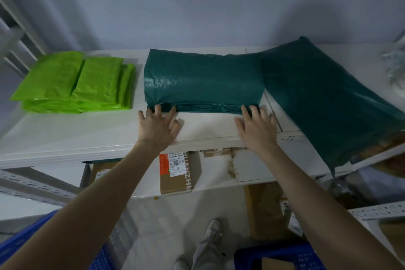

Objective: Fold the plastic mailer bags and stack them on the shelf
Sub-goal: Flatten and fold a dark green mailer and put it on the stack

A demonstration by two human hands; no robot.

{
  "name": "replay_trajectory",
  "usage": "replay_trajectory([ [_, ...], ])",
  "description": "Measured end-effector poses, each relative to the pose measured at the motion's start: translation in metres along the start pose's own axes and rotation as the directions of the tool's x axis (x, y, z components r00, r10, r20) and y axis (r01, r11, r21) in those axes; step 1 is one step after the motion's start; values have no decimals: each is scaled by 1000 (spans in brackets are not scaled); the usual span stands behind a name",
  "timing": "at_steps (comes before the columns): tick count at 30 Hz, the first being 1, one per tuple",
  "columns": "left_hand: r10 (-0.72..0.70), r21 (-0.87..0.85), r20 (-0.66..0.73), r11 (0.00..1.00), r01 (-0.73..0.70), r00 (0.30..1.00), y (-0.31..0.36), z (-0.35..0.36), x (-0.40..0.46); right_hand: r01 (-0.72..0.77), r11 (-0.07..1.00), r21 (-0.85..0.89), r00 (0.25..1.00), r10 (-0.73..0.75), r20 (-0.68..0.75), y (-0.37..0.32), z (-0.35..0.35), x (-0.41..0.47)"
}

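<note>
A folded dark green mailer bag (203,81) lies flat in the middle of the white shelf top (87,129). My left hand (158,126) touches the bag's near left corner with spread, straight fingers. At the near right corner, my right hand (256,127) does the same, fingertips on the folded edge. More dark green bags (324,103) lie unfolded to the right and hang over the shelf's front edge. On the left end of the shelf sits a stack of folded bright green bags (76,83).
A grey wall rises behind the shelf. Cardboard boxes (177,173) stand on the lower shelf. Blue plastic crates (285,256) sit on the floor at bottom left and bottom right, beside a shoe (212,232). A pale crumpled item (394,68) lies at the far right.
</note>
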State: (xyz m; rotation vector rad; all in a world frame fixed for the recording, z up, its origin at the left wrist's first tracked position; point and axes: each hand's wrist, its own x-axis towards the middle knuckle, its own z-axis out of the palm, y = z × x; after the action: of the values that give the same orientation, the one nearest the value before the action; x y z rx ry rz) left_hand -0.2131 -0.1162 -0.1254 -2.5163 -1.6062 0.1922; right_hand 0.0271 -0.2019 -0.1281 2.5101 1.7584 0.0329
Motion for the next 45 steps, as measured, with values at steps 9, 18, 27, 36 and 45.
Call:
replay_trajectory([
  [9, -61, -162, 8, 985, 62, 998, 0, 0, -5, -70, 948, 311, 993, 96, -68, 1, -16, 5],
  [18, -189, -327, -118, 934, 142, 975, 3, -27, 14, -77, 888, 453, 977, 157, -142, 22, -58, 51],
  [27, -502, -758, -13, 569, 319, 865, 10, -54, 43, -233, 657, 717, 964, 59, 259, 26, -75, 109],
  [36, -383, -877, 231, 315, 362, 894, -19, -53, 91, -223, 640, 735, 947, -38, 320, 15, -75, 135],
  [45, -418, -920, 93, 312, 239, 904, -33, -81, 113, -119, 522, 845, 988, -23, 154, -27, -98, 155],
])
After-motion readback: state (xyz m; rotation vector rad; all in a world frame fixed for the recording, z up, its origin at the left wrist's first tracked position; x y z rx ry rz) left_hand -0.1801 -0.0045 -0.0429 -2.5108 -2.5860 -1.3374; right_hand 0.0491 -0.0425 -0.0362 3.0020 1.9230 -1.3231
